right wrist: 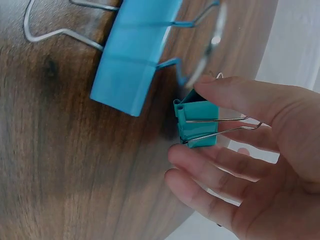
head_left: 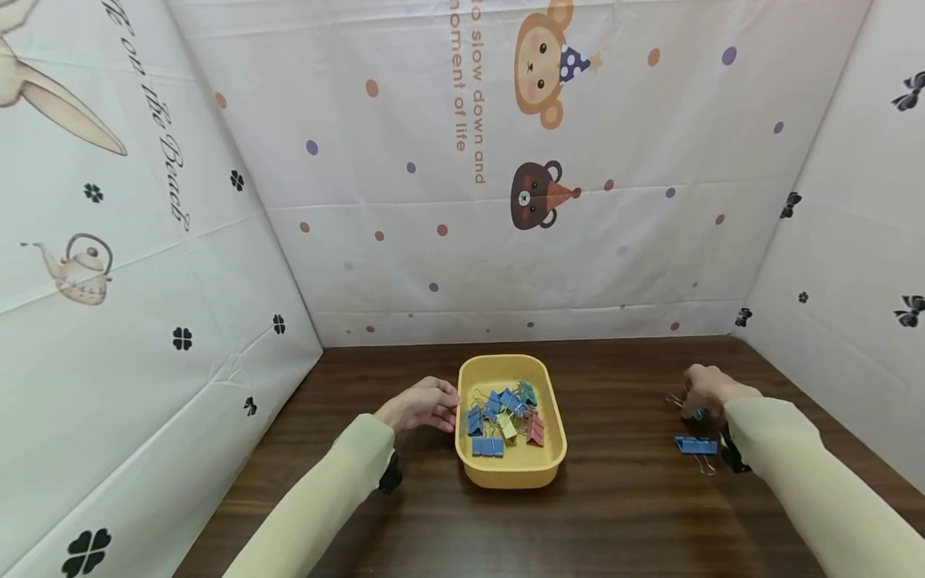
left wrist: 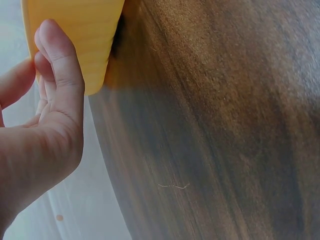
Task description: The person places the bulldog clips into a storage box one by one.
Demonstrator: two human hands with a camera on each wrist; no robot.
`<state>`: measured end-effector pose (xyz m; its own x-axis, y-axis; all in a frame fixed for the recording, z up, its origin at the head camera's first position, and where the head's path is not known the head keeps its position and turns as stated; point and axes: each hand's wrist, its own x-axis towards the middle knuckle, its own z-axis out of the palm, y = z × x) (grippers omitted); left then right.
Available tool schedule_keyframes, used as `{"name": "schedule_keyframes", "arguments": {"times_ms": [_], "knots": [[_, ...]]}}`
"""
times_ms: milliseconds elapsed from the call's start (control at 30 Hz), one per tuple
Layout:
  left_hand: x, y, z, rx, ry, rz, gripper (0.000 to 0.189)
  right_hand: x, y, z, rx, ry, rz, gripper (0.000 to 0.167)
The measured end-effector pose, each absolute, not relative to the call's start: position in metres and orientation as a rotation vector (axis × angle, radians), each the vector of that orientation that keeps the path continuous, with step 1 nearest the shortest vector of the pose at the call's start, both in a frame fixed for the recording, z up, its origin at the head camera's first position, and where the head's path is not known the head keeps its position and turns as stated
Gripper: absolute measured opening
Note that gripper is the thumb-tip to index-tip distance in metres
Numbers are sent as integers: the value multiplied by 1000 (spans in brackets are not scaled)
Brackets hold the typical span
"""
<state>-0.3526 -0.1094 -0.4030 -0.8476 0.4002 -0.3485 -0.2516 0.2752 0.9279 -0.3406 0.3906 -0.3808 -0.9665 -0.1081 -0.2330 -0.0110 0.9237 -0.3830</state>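
Note:
A yellow plastic basket (head_left: 516, 479) stands mid-table with several blue, red, yellow and green binder clips in it. My left hand (head_left: 426, 404) is at its left side, pinching the rim between thumb and fingers; in the left wrist view, fingers (left wrist: 61, 65) lie against the outer wall. Far to the right, my right hand (head_left: 711, 389) grips a teal binder clip (right wrist: 197, 125) by thumb and fingers, low over the table. Nearer than that hand, a larger blue binder clip (head_left: 696, 445) lies on the wood, its wire handles spread.
The dark wooden table (head_left: 614, 514) meets white printed cloth walls at the back (head_left: 578, 265), left (head_left: 144, 353) and right. A wire handle (head_left: 674, 399) shows left of the right hand; which clip it belongs to I cannot tell.

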Motion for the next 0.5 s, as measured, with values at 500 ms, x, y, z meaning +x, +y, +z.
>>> {"name": "schedule_keyframes", "arguments": {"times_ms": [500], "knots": [[-354, -109, -403, 136, 2023, 1611, 17, -348, 366, -365, -184, 2849, -554, 57]]}}
